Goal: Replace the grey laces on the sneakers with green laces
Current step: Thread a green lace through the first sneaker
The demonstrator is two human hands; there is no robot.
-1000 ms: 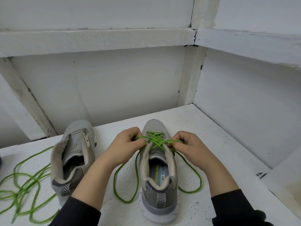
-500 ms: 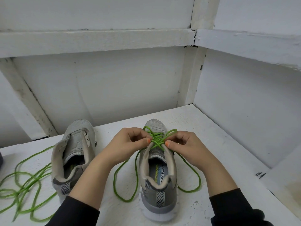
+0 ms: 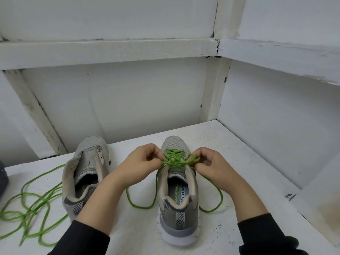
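Two grey sneakers stand on a white table, heels toward me. The right sneaker (image 3: pixel 177 205) has a green lace (image 3: pixel 174 158) crossed through its eyelets, and the lace's long ends trail in loops on both sides of the shoe. My left hand (image 3: pixel 141 165) pinches the lace at the left of the tongue. My right hand (image 3: pixel 211 166) pinches a loop of it at the right. The left sneaker (image 3: pixel 86 173) has no lace and its tongue is open. A second green lace (image 3: pixel 31 208) lies tangled on the table at the far left.
The white table (image 3: pixel 239 162) sits in a corner, with white walls close behind and to the right. A dark object (image 3: pixel 2 179) shows at the left edge. A small black mark (image 3: pixel 290 196) is near the table's right side.
My hands have shifted slightly apart while working the lace over the tongue. The loop held by my right hand now lies lower and further right.
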